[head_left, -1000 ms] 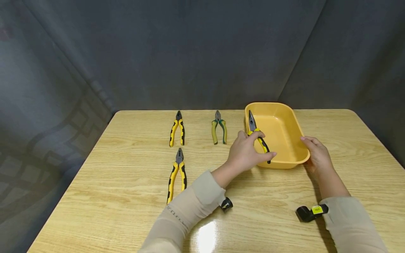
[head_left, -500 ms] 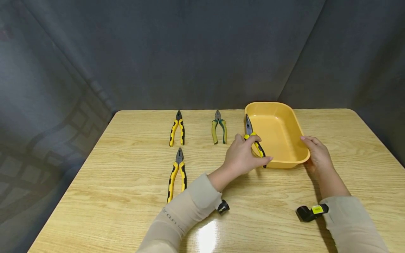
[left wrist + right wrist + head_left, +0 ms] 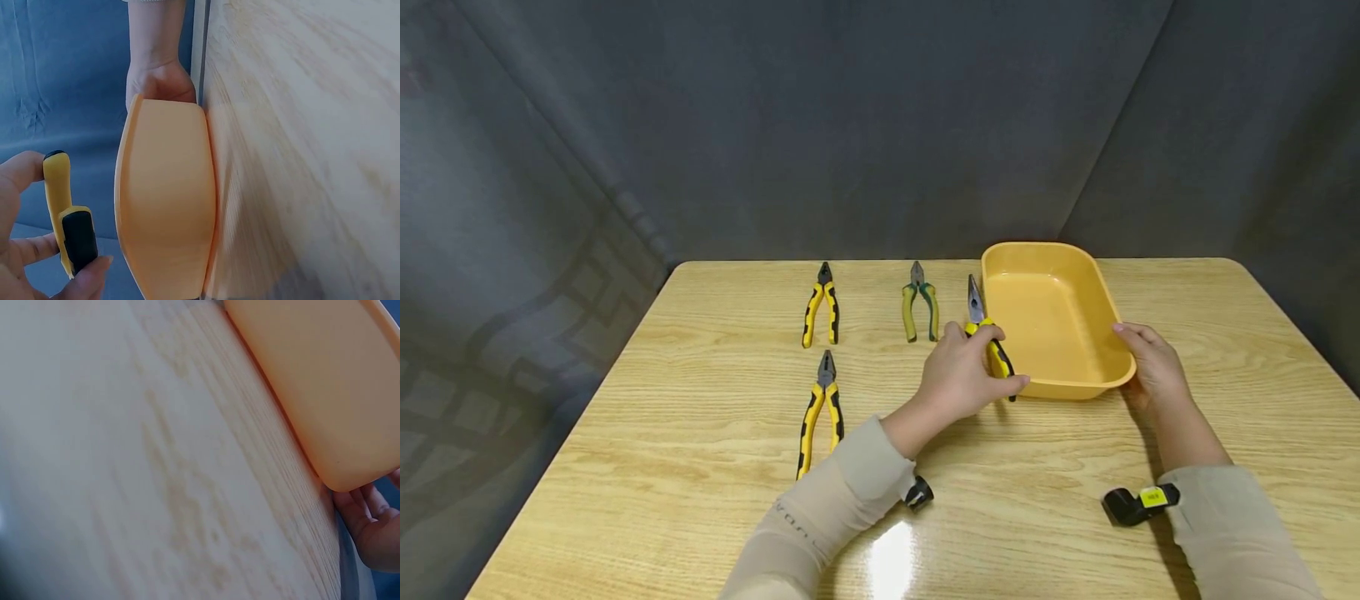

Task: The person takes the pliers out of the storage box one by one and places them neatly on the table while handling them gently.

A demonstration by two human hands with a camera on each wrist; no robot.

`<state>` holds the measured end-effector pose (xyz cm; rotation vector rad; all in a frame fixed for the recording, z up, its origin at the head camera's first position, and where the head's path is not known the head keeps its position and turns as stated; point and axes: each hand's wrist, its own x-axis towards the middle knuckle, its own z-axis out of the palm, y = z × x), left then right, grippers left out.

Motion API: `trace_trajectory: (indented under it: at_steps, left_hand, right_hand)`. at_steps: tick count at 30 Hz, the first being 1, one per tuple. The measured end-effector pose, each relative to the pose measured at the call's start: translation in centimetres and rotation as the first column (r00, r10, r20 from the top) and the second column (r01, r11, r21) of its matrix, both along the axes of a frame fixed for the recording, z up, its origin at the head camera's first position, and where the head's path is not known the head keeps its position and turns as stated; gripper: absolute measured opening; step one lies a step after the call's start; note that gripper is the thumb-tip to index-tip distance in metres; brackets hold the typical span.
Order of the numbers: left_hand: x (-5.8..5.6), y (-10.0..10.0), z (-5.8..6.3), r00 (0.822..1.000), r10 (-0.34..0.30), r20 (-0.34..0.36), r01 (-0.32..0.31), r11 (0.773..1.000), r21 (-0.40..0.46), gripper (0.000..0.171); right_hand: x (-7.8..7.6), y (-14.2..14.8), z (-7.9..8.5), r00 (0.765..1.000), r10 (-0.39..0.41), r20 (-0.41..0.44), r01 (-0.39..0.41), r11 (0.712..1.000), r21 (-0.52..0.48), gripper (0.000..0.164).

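Note:
Long-nose pliers (image 3: 1000, 357) with yellow and black handles are pinched between the thumb and fingers of my left hand (image 3: 961, 375). They are held above the table just left of the yellow plastic tub (image 3: 1052, 329), nose pointing away from me. In the left wrist view the handle ends of the pliers (image 3: 58, 187) show beside the tub wall (image 3: 165, 200). My right hand (image 3: 1153, 367) grips the tub's near right corner, thumb at the rim and fingers against the outer wall. The right wrist view shows that hand (image 3: 375, 531) at the tub's lower corner (image 3: 331, 425).
Green-handled pliers (image 3: 910, 312) lie left of the tub. Further left, yellow-and-black pliers (image 3: 809, 317) lie at the back of the wooden table (image 3: 685, 433), and a larger pair (image 3: 807, 425) lies nearer, partly overlapped by my left sleeve. A dark curtain (image 3: 880, 133) hangs behind.
My left hand has carried the long-nose pliers leftward, from over the tub to outside its left rim. The right hand and the tub have stayed in place.

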<state>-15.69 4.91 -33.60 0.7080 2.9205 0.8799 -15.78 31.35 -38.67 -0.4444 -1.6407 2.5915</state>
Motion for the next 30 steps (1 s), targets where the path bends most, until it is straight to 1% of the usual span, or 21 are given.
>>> trace_trajectory:
  at_steps: [7,16,21,27,30]
  left_hand:
    - [0.0,-0.5,-0.4,1.000,-0.008,0.020,0.008,1.000,-0.003,0.054]
    - [0.2,-1.0,-0.9,1.000,-0.007,0.025,0.007,1.000,-0.025,0.049]
    - [0.3,-1.3,-1.1,0.999,0.000,0.050,0.002,0.999,-0.035,0.050]
    - [0.3,-1.6,-1.4,0.997,0.000,0.082,0.003,0.999,-0.040,0.049]
    - [0.3,-1.7,-1.5,0.995,0.006,0.103,-0.002,0.999,-0.044,0.048]
  right_hand:
    - [0.0,0.1,-0.1,1.000,0.011,-0.009,-0.011,1.000,-0.015,0.014]
    - [0.0,0.2,-0.1,1.000,0.027,0.008,-0.027,1.000,0.002,0.013]
    - [-0.1,0.2,-0.1,0.999,0.039,-0.004,-0.039,0.999,0.009,0.014]
    - [-0.3,-0.2,-0.1,0.998,0.058,-0.015,-0.058,0.998,-0.018,0.011]
    - [-0.3,-0.4,0.0,0.998,0.056,-0.010,-0.056,0.998,-0.015,0.011]
